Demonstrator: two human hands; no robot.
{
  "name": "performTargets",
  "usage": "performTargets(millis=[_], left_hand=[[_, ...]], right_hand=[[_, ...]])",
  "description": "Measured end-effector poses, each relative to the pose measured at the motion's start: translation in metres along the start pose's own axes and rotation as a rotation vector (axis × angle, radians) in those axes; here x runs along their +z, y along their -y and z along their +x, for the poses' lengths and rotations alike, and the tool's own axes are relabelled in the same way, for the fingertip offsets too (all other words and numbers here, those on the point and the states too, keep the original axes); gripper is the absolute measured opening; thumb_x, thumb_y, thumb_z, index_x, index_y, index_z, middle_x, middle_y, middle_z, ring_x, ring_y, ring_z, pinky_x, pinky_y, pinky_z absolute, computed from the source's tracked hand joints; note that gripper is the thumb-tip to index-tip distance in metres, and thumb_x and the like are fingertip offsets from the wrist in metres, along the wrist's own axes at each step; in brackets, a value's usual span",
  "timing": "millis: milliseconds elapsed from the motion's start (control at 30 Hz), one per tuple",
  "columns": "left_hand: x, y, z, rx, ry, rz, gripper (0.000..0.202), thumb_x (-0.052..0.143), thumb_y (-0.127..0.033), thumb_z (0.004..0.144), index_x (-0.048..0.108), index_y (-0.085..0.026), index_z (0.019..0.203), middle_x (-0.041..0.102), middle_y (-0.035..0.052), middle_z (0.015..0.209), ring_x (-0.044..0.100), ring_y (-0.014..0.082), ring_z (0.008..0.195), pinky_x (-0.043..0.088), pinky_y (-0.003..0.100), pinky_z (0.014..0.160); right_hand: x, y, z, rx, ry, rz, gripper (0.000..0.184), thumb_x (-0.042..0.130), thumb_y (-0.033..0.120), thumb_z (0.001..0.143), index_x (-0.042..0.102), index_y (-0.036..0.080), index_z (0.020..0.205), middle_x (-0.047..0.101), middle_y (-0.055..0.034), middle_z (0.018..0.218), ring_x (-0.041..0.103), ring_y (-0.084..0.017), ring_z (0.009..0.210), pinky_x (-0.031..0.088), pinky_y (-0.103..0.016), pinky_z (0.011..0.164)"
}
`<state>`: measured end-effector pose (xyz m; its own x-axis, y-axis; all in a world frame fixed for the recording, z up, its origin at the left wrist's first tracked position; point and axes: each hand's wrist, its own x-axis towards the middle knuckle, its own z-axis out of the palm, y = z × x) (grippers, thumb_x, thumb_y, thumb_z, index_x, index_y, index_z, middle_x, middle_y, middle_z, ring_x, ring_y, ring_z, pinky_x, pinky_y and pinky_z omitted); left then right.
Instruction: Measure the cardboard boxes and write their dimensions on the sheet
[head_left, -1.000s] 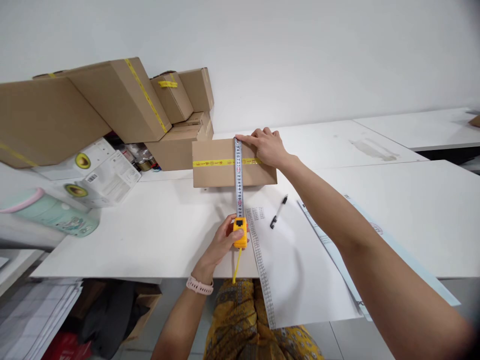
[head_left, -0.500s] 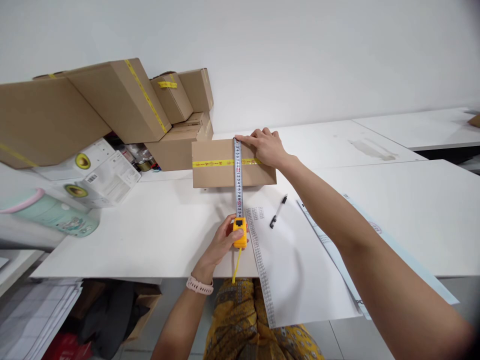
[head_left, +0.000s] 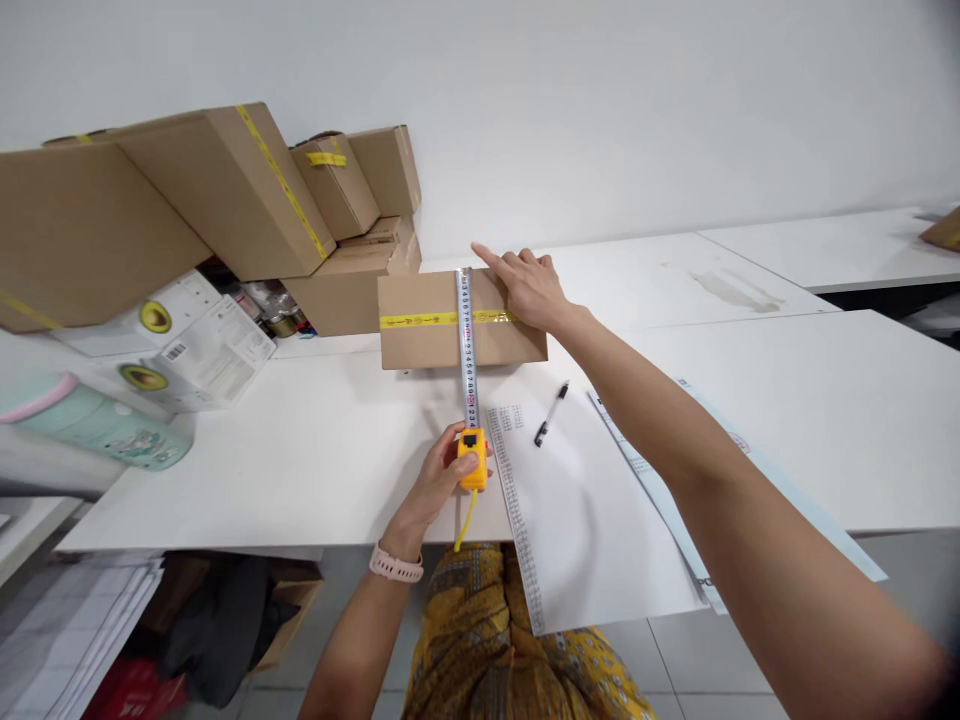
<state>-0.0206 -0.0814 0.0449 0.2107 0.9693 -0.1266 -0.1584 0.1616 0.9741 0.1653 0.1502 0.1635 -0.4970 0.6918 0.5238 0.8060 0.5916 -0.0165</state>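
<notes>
The white table (head_left: 300, 450) took up most of your workspace, w/ a stack of cartons (head_left: 232, 190) at its back left. The cardboard box (head_left: 424, 348) sat on the table straight ahead of you, near the back, a strip of yellow packing tape (head_left: 420, 321) running sideways across it. A sheet of paper (head_left: 607, 530) lay nearer you, to the right, its near end past the table edge.

Your right hand (head_left: 536, 295) was over the box's right part and gripped nothing: index finger stretched out beyond the far edge, the rest bent. Couldn't tell if the palm pressed on the cardboard. Your left hand (head_left: 431, 485) was clasped round the tape measure (head_left: 480, 448), thumb on top, w/ the blade (head_left: 468, 350) drawn out over the near edge & across the box to its far edge.

Key pt, IMO: w/ the index tip apart from the blade's end, that end prob. needed pinning at the far edge for a good reading. Blade leaned a bit, so squaring it to the box edges was worth doing, w/ steady tension from the left & eyes right over the near edge.

The pen (head_left: 552, 413) lay on the paper, well clear of the blade.
</notes>
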Motion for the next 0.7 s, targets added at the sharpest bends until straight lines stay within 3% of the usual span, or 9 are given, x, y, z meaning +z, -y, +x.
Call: performTargets(millis=[167,300,533,600,700], left_hand=[[-0.009,0.010,-0.031,0.087,-0.039,-0.029,0.062,0.074,-0.053,0.080,0.051,-0.022,0.128,0.068,0.0112,0.111,0.073,0.0252,0.087,0.059,0.034,0.069],[-0.014,0.022,-0.060,0.119,-0.046,-0.032,0.066,0.076,-0.052,0.080,0.048,-0.024,0.133,0.069,0.0125,0.114,0.073,0.0275,0.091,0.060,0.037,0.073],[0.001,0.037,-0.099,0.040,-0.005,-0.055,0.072,0.079,-0.055,0.077,0.050,-0.024,0.135,0.067,0.0134,0.115,0.071,0.0275,0.093,0.058,0.035,0.075],[0.008,0.040,-0.108,0.011,0.024,-0.040,0.075,0.079,-0.057,0.076,0.050,-0.024,0.136,0.067,0.0132,0.115,0.069,0.0269,0.094,0.057,0.035,0.078],[0.017,0.045,-0.120,-0.048,0.123,0.003,0.079,0.079,-0.059,0.074,0.050,-0.022,0.137,0.066,0.0137,0.115,0.067,0.0266,0.096,0.055,0.037,0.084]], right_hand=[[0.001,0.010,-0.018,-0.004,-0.067,-0.008,0.052,0.032,0.019,0.098,0.047,0.025,0.147,0.060,-0.0142,0.120,0.042,-0.033,0.108,0.029,-0.047,0.091],[-0.001,0.027,-0.055,-0.031,-0.125,-0.027,0.053,0.030,0.013,0.097,0.046,0.026,0.146,0.059,-0.0117,0.127,0.044,-0.030,0.110,0.029,-0.045,0.094],[0.024,0.034,-0.117,-0.086,-0.109,0.047,0.052,0.029,0.009,0.099,0.051,0.026,0.144,0.057,-0.0073,0.142,0.045,-0.024,0.129,0.029,-0.042,0.108],[0.023,0.036,-0.125,-0.014,-0.111,0.155,0.050,0.029,0.012,0.101,0.053,0.025,0.143,0.057,-0.0070,0.144,0.044,-0.024,0.133,0.029,-0.044,0.111],[0.005,0.041,-0.134,0.228,-0.173,0.512,0.042,0.030,0.030,0.106,0.057,0.028,0.138,0.065,-0.0066,0.133,0.052,-0.025,0.125,0.039,-0.046,0.107]])
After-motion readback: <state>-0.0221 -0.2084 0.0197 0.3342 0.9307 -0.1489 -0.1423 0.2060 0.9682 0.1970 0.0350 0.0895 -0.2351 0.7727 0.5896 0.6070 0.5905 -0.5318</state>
